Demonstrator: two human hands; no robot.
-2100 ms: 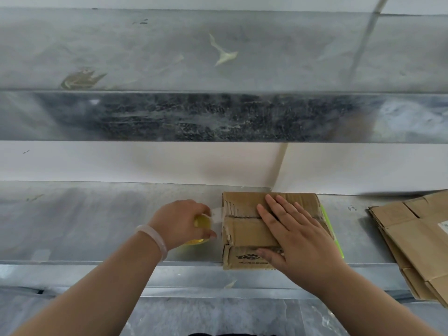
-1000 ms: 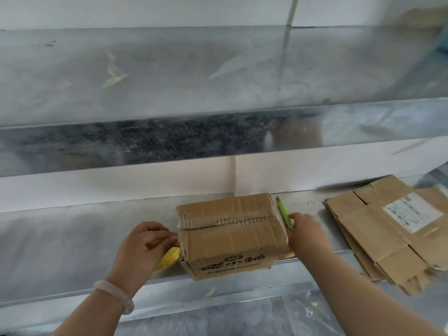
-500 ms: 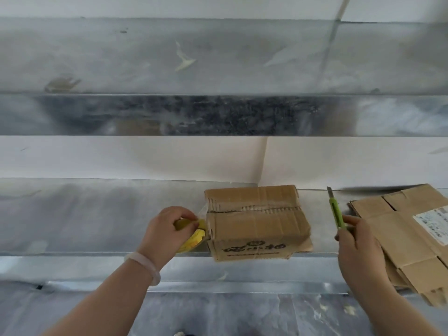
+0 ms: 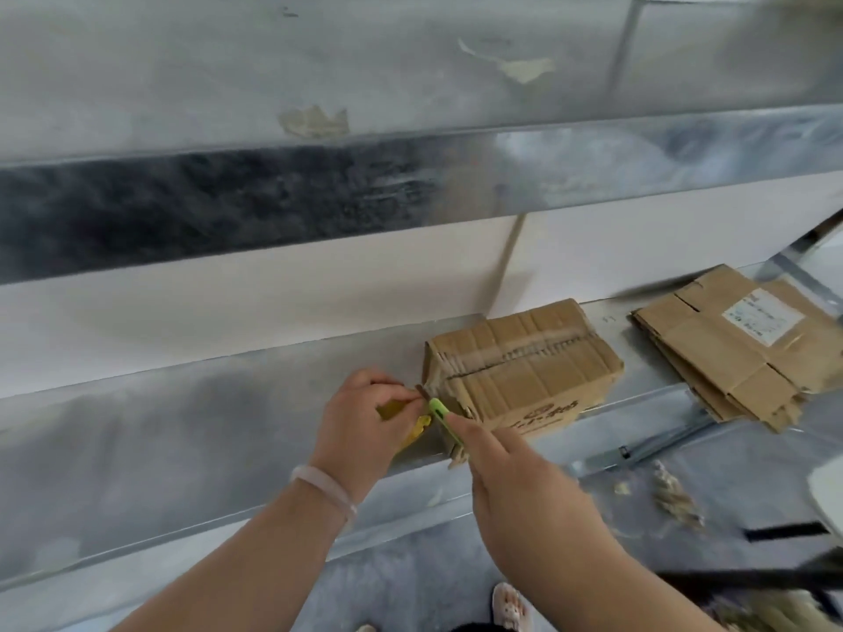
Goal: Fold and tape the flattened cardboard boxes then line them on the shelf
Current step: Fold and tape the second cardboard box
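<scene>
The person is working at the left end of the folded cardboard box (image 4: 524, 371), which is sitting on the metal shelf (image 4: 182, 431) close to its front edge, with its top seam running across it. The left hand (image 4: 360, 421) is curling round a yellow tape roll (image 4: 417, 426) just beside the box's left end. The right hand (image 4: 520, 490) is gripping a green utility knife (image 4: 441, 411) and pointing its tip into the narrow space between the roll and the box. The step in hand is probably cutting the tape free of the roll, though the strip itself is too blurred to make out. The stack of flattened boxes (image 4: 725, 353) is lying further right on the same shelf, well apart from the hands, so most of the task is waiting to be done. The main risk here is the blade: it is working right next to the left fingertips, and a slip or too hard a pull could be bringing it onto the skin. A cut angled towards the box could also be slicing into the cardboard corner rather than the tape. With neither hand steadying the box, a tug on the tape could be dragging it towards the front edge and tipping it off the shelf.
</scene>
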